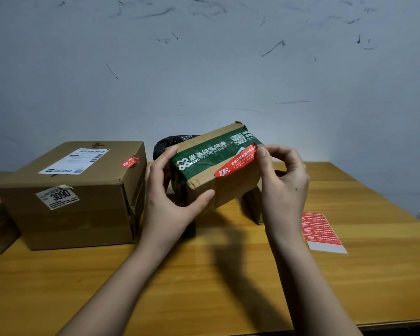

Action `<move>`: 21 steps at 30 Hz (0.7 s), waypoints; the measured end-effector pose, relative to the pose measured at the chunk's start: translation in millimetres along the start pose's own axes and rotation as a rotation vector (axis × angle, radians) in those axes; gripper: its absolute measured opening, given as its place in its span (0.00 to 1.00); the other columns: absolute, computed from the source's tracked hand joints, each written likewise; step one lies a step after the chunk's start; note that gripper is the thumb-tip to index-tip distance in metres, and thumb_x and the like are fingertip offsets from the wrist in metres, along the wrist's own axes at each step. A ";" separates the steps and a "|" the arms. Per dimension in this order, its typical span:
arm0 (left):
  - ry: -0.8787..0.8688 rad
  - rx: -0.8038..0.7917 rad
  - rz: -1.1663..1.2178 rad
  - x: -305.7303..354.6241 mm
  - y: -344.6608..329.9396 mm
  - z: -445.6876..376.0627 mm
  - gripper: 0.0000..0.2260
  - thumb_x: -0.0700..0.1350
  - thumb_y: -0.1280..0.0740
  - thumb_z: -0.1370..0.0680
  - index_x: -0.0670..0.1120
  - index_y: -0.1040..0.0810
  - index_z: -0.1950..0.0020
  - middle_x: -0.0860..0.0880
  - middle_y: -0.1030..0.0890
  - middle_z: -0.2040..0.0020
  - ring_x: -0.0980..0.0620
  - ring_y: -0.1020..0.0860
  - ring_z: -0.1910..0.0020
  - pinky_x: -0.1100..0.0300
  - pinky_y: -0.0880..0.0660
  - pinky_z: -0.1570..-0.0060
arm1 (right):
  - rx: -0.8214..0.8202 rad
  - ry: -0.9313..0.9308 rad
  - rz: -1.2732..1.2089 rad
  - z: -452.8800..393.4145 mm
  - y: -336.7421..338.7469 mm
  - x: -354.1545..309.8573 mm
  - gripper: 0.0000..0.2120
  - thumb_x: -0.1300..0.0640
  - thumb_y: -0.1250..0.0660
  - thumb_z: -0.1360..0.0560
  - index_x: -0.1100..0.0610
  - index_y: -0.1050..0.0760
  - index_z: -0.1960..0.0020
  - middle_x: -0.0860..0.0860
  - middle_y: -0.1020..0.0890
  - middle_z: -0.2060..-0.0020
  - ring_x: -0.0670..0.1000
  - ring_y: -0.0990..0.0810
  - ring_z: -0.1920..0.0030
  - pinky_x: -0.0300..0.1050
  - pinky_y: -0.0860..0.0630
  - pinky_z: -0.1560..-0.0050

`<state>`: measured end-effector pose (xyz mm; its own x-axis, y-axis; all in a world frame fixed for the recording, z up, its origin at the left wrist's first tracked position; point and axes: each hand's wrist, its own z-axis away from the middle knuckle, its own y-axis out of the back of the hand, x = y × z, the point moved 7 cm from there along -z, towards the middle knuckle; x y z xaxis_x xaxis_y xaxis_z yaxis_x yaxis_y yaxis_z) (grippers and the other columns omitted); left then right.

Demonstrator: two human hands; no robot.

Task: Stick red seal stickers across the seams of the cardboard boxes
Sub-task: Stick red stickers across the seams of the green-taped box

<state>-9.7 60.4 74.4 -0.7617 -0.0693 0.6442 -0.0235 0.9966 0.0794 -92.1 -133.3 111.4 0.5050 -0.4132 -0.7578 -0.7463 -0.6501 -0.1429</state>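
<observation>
Head view looks down on a wooden worktop (228, 275) with a large cardboard box (70, 197) at the left, already carrying a red seal (130, 161) on its far right top edge. Right of it, raised off the worktop and tilted, is the smaller box (218, 175) with green printed tape, which is the one being sealed. A sheet of spare stickers (321, 230) lies on the worktop at the right, well apart from the box, and something dark, hard to make out, sits behind the box.

The left hand (170, 190) grips the near left end of the smaller box, thumb low on its near face and fingers curled over the top. The right hand (281, 180) pinches the far right end of the red seal sticker (235, 162), whose near left end seems already stuck on the box.

To finish well, I would judge: keep the box steady with the left hand, hold the strip taut and straight, lower it across the seam, then rub from the stuck end outward so no crease or bubble forms
</observation>
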 end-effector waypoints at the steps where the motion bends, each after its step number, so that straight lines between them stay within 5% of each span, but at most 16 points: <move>1: 0.009 -0.001 0.006 1.0 -0.4 0.3 0.36 0.53 0.25 0.34 0.52 0.35 0.29 0.49 0.31 0.31 0.49 0.32 0.30 0.44 0.32 0.33 | 0.005 -0.009 -0.030 0.2 0.5 0.6 0.02 0.47 0.32 0.25 0.44 0.23 0.56 0.48 0.19 0.53 0.54 0.23 0.45 0.58 0.26 0.44; 5: 0.044 -0.013 0.033 1.1 -3.0 0.4 0.36 0.53 0.25 0.34 0.52 0.35 0.29 0.52 0.31 0.31 0.50 0.32 0.31 0.45 0.31 0.33 | 0.005 0.001 -0.113 3.4 2.2 -1.2 0.02 0.49 0.31 0.27 0.45 0.23 0.56 0.48 0.19 0.52 0.53 0.22 0.45 0.60 0.27 0.44; 14: 0.142 -0.066 0.115 -3.1 -10.6 -0.7 0.33 0.56 0.25 0.35 0.61 0.33 0.33 0.54 0.29 0.33 0.52 0.28 0.34 0.46 0.29 0.35 | -0.012 0.050 -0.253 5.8 2.1 -11.0 0.07 0.63 0.28 0.26 0.54 0.25 0.53 0.46 0.20 0.57 0.39 0.21 0.56 0.29 0.30 0.57; 21: 0.226 -0.121 0.130 -5.3 -14.4 -0.9 0.30 0.59 0.26 0.37 0.64 0.31 0.36 0.57 0.28 0.34 0.54 0.27 0.34 0.48 0.30 0.34 | -0.035 0.035 -0.327 7.5 -3.0 -7.4 0.12 0.66 0.29 0.27 0.54 0.28 0.50 0.44 0.20 0.58 0.45 0.20 0.57 0.38 0.25 0.56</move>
<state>-4.7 46.4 70.6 -0.5895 0.0371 0.8069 0.1526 0.9861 0.0661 -96.9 -123.5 112.7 0.7305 -0.2005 -0.6528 -0.5272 -0.7732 -0.3524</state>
